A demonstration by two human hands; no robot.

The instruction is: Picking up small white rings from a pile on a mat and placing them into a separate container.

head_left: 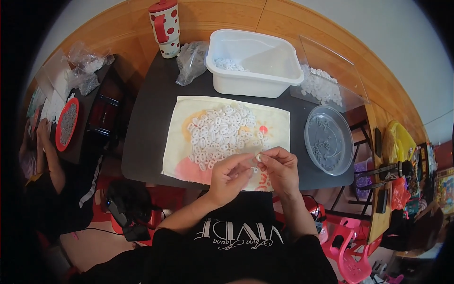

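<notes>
On a pale yellow cloth (pixel 181 110) lies a heap of small white oval plastic pieces (pixel 218 132) with holes. In front of the heap my hands meet at the cloth's near right part. My right hand (pixel 282 173) pinches one small white plastic piece (pixel 258 157) between thumb and forefinger. Close against it, my left hand (pixel 230 179) is curled, its forefinger reaching to that same piece. Another white piece (pixel 254 169) shows at the left hand's lower fingertips; whether it is gripped there or lies on the cloth, I cannot tell.
Behind the cloth stands a white tub (pixel 255 84) with white pieces inside. To the right are a clear round dish (pixel 349 142) of small grey parts and a clear box (pixel 326 90) of whitish pieces. A spotted tumbler (pixel 165 31) and plastic bag (pixel 191 61) stand back left. A co-worker's hand (pixel 43 128) works far left.
</notes>
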